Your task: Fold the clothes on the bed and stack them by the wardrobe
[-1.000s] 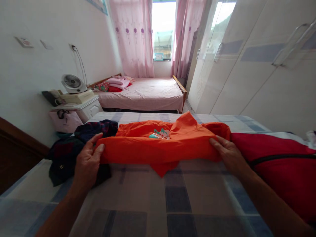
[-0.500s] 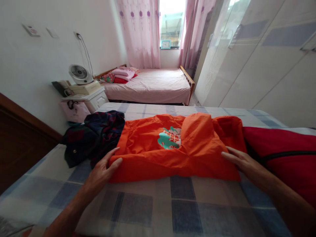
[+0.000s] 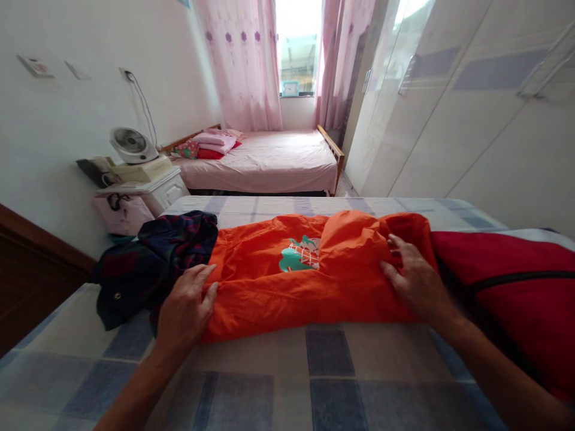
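Observation:
An orange jacket (image 3: 260,302) with a green and white print lies partly folded on the bed (image 3: 287,395), its near side turned over toward the middle. My left hand (image 3: 186,305) rests at its left end, thumb and fingers apart, touching the fabric. On the right part, my right hand (image 3: 411,278) lies over the folded cloth with fingers spread. Neither hand visibly grips the cloth. Dark plaid clothing (image 3: 157,257) is bunched beside my left hand. Close to my right forearm is a red bag (image 3: 521,257) with a black zip.
Beyond this bed stands a second bed (image 3: 269,158) with pink bedding. At the left, a white cabinet (image 3: 168,188) carries a small fan (image 3: 133,143), and a pink bag (image 3: 123,214) is beside it. A white wardrobe (image 3: 431,131) lines the right wall.
My right hand has moved from the jacket's right edge up and inward onto the cloth. My left hand has shifted slightly at the left end. The view has turned a little to the right.

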The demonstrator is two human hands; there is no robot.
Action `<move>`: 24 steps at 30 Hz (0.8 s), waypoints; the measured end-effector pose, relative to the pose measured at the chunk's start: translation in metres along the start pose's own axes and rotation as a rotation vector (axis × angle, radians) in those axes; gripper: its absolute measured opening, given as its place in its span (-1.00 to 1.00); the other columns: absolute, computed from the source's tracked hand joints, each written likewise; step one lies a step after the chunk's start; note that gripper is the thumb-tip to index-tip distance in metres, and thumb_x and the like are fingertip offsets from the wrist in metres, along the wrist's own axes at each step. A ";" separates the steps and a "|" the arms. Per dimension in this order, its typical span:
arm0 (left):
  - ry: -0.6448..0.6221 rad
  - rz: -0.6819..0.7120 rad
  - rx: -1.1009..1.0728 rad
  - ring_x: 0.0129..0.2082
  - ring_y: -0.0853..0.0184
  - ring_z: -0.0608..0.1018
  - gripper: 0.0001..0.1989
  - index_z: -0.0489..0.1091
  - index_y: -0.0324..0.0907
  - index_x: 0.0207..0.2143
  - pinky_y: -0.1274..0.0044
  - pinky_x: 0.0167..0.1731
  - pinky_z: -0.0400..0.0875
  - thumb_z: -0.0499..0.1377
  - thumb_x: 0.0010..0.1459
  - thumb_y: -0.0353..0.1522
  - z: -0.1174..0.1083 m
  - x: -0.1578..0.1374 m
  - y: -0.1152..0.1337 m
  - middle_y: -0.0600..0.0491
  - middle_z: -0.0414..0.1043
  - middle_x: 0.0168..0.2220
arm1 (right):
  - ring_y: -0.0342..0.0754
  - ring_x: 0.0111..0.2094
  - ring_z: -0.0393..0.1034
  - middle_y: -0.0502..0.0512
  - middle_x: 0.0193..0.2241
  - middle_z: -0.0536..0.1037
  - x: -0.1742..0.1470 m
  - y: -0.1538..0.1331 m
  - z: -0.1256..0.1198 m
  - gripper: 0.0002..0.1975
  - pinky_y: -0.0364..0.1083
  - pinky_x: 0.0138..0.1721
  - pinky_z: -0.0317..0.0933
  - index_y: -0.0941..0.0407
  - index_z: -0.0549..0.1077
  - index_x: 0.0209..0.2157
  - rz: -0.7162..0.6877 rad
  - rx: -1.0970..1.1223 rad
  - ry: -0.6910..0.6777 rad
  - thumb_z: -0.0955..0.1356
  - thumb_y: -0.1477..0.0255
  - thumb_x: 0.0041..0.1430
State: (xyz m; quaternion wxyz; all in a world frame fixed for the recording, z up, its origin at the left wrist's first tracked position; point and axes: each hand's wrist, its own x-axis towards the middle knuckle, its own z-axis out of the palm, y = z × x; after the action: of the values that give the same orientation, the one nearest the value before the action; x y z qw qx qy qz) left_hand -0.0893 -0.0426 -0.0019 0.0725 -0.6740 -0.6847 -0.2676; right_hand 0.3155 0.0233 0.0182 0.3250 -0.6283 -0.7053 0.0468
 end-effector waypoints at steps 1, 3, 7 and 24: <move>0.066 0.085 0.025 0.00 0.14 0.43 -0.63 0.37 -0.19 0.00 0.33 0.03 0.28 0.00 0.19 -0.28 -0.002 -0.001 0.005 -0.10 0.40 -0.01 | 0.16 0.05 0.30 0.28 0.09 0.35 -0.006 -0.006 0.000 -0.44 0.16 0.05 0.18 0.17 0.17 0.18 -0.083 -0.038 0.089 0.26 0.31 0.15; 0.082 0.271 0.009 0.11 0.16 0.33 -0.63 0.34 -0.14 0.05 0.30 0.11 0.20 0.01 0.20 -0.33 -0.006 -0.004 0.016 -0.06 0.34 0.08 | 0.11 0.16 0.17 0.21 0.15 0.28 -0.017 -0.017 0.000 -0.47 0.13 0.13 0.09 0.11 0.15 0.19 -0.270 -0.071 0.156 0.23 0.33 0.20; -0.266 0.413 0.004 0.26 0.13 0.12 -0.55 0.22 -0.01 0.16 0.22 0.19 0.07 0.00 0.21 -0.23 0.010 -0.008 0.023 0.05 0.16 0.23 | 0.09 0.26 -0.05 0.17 0.22 0.19 -0.030 -0.017 0.023 -0.49 0.14 0.21 -0.06 0.11 0.18 0.19 -0.480 -0.170 -0.121 0.21 0.30 0.23; -0.447 0.219 -0.083 0.18 0.15 0.28 -0.55 0.34 -0.02 0.07 0.23 0.16 0.17 -0.02 0.19 -0.12 0.034 0.007 0.001 0.06 0.31 0.14 | 0.05 0.24 0.00 0.16 0.23 0.18 -0.033 0.004 0.049 -0.45 0.11 0.21 -0.05 0.15 0.15 0.22 -0.350 -0.076 -0.381 0.16 0.22 0.26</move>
State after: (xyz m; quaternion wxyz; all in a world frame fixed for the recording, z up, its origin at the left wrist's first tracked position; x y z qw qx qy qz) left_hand -0.0798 -0.0202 -0.0271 -0.0797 -0.7891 -0.5949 -0.1305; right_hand 0.2936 0.0110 -0.0350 0.1656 -0.4884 -0.8529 0.0811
